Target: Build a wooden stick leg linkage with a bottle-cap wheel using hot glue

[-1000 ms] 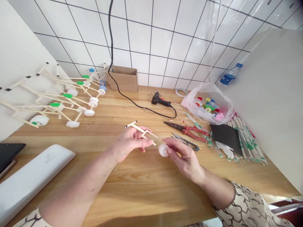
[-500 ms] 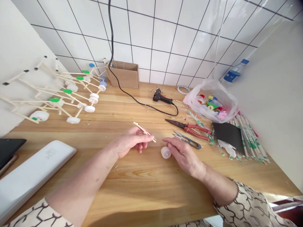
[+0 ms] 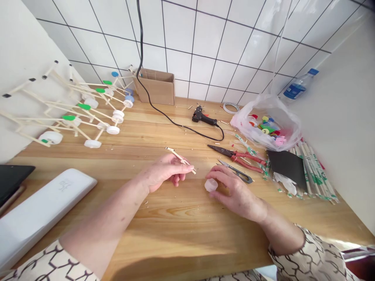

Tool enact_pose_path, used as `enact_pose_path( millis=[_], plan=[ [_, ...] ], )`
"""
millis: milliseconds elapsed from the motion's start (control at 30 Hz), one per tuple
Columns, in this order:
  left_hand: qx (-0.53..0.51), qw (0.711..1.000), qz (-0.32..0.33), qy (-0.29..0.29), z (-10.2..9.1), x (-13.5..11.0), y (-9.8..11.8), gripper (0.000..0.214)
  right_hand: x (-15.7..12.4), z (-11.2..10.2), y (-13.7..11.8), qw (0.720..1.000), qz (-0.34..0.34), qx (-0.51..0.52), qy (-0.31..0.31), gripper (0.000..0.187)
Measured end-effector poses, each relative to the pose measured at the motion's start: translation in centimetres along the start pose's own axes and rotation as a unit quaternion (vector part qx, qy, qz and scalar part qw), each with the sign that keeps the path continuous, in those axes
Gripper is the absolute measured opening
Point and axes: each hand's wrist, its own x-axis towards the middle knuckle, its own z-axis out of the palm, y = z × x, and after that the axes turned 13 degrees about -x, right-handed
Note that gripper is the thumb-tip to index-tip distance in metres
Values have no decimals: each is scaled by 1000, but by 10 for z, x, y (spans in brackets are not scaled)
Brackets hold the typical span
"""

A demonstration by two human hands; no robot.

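My left hand (image 3: 166, 169) pinches a short pale wooden stick piece (image 3: 182, 160) with a dark far tip; a second short stick seems joined to it near my thumb. To its right, my right hand (image 3: 237, 191) has thumb and fingers curved round the edge of a small whitish translucent cap (image 3: 211, 185), touching it just above or on the wooden table. Past my right fingers lie grey thread snips (image 3: 238, 173) and red-handled long-nose pliers (image 3: 237, 157).
Stick frames (image 3: 96, 117) with white wheels stand at the left. Farther back are a cardboard box (image 3: 156, 88), a corded black glue gun (image 3: 203, 116) and a tape roll (image 3: 231, 108). A plastic bag (image 3: 243, 121) of coloured caps and wrapped chopsticks (image 3: 316, 171) lie right; a white case (image 3: 49, 218) is left.
My right thumb and fingers have opened and come round the cap, which now sits at a different angle. My left hand still holds the stick piece. The view has shifted slightly.
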Motion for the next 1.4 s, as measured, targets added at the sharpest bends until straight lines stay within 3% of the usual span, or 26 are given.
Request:
enact_pose_path(
  millis=[333, 600, 867, 1000, 1400],
  plan=[
    [-5, 1000, 9, 10, -1, 0, -2, 31, 0, 14, 0, 995, -34, -43, 87, 28],
    [-6, 1000, 0, 6, -1, 0, -1, 37, 1, 17, -3, 995, -62, -42, 69, 23],
    [-6, 1000, 0, 9, -2, 1, -2, 36, 2, 15, -2, 991, -84, -36, 95, 27],
    [-11, 1000, 3, 9, -3, 1, -2, 35, 3, 14, -2, 989, -73, -29, 128, 24],
    [-15, 1000, 5, 3, -2, 1, -3, 38, 4, 16, -3, 990, -44, -13, 134, 21]
  ],
)
